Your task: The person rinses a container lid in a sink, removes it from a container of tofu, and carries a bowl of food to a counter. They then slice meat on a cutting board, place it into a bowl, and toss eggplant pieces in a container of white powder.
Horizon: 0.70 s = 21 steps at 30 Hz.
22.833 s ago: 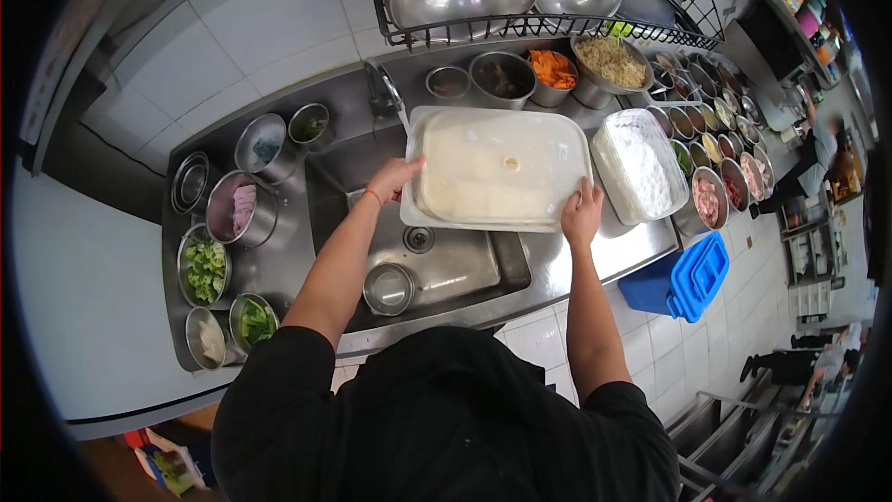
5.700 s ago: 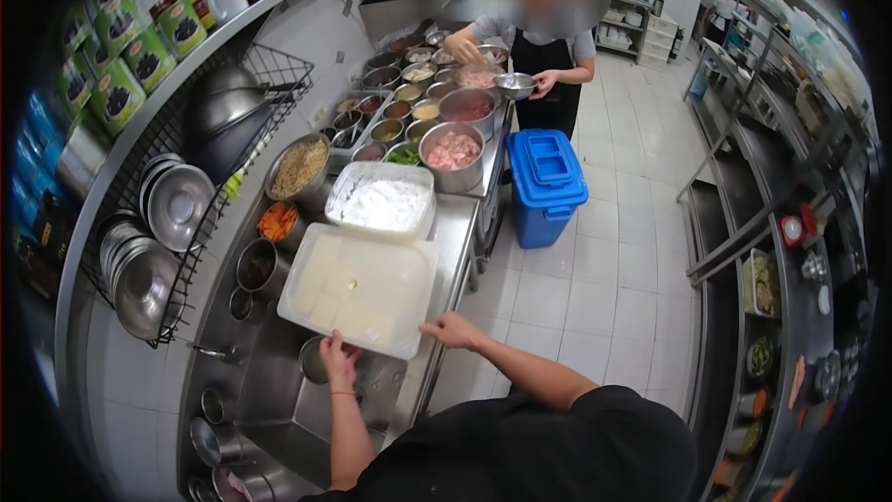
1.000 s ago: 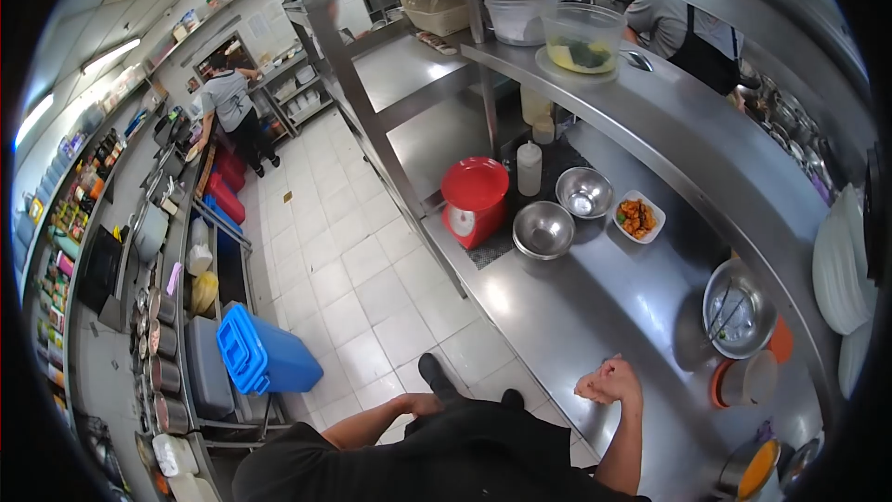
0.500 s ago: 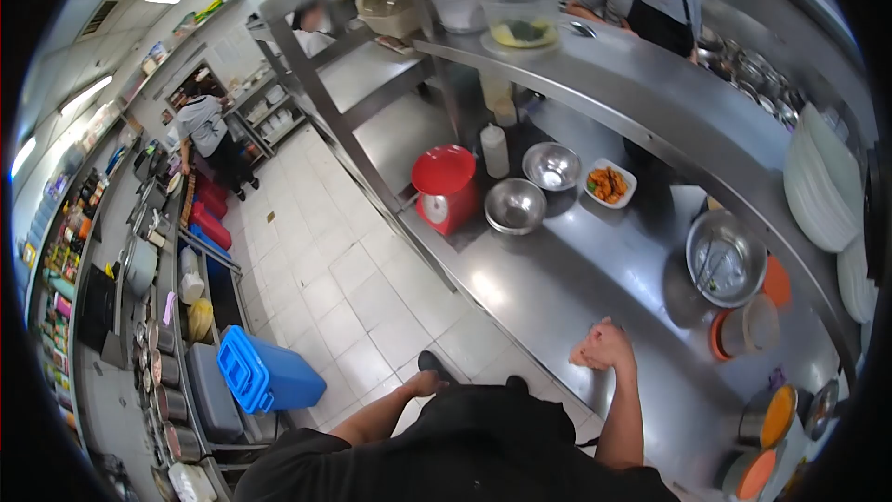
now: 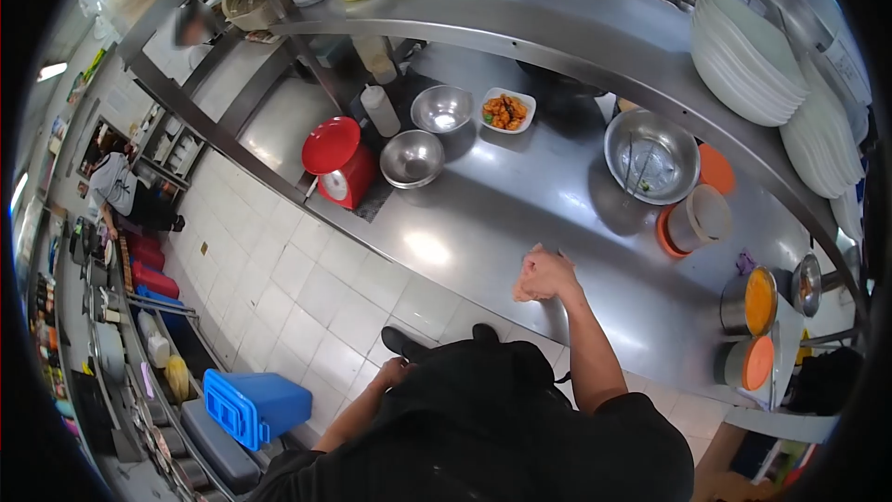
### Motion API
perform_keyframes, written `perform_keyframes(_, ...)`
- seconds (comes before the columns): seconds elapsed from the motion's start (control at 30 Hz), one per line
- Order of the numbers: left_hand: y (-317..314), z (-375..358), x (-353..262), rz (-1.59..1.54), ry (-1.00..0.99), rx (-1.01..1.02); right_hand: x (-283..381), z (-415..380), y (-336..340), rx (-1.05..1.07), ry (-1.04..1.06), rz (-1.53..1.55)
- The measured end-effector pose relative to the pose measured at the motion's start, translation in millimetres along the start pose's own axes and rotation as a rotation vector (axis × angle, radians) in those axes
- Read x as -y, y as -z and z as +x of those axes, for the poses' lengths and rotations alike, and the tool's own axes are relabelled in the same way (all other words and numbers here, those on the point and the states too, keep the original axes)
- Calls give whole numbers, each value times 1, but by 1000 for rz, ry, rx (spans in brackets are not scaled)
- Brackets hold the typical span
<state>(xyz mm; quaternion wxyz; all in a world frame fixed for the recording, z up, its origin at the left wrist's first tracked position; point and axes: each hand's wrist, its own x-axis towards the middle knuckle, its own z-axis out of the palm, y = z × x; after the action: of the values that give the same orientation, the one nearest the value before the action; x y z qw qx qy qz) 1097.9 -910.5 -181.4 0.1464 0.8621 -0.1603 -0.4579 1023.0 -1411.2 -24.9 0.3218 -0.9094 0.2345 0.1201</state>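
My right hand (image 5: 552, 271) is closed over a crumpled, pale pinkish cloth (image 5: 528, 290), pressed to the steel counter (image 5: 474, 237) near its front edge. Fingers hide most of the cloth. My left hand (image 5: 394, 373) hangs low beside my black apron, its fingers too hidden to read. Beyond my right hand stand two steel bowls (image 5: 412, 159) and a white dish (image 5: 508, 111) of orange-brown food pieces. A large steel bowl (image 5: 652, 156) with thin utensils inside sits farther right, beside a clear plastic tub (image 5: 700, 218).
A red scale (image 5: 340, 163) and a squeeze bottle (image 5: 380, 111) stand on the counter's left. Stacked white plates (image 5: 743, 56) rest on the overhead shelf (image 5: 557, 23). Orange-topped containers (image 5: 759, 301) are at right. A blue bin (image 5: 260, 404) stands on the tiles. A person (image 5: 130, 181) stands far left.
The view has turned right, so the counter and its items appear farther left and higher. My right hand remains on the cloth at the counter; my left remains low by my body.
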Motion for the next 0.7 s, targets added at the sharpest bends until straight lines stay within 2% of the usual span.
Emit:
perform_keyframes(0.17,6,6,2,50,21,4,6,-1,7,87,-58,-1)
perform_keyframes(0.7,17,-5,-16,35,38,3,3,0,4,55,-35,4)
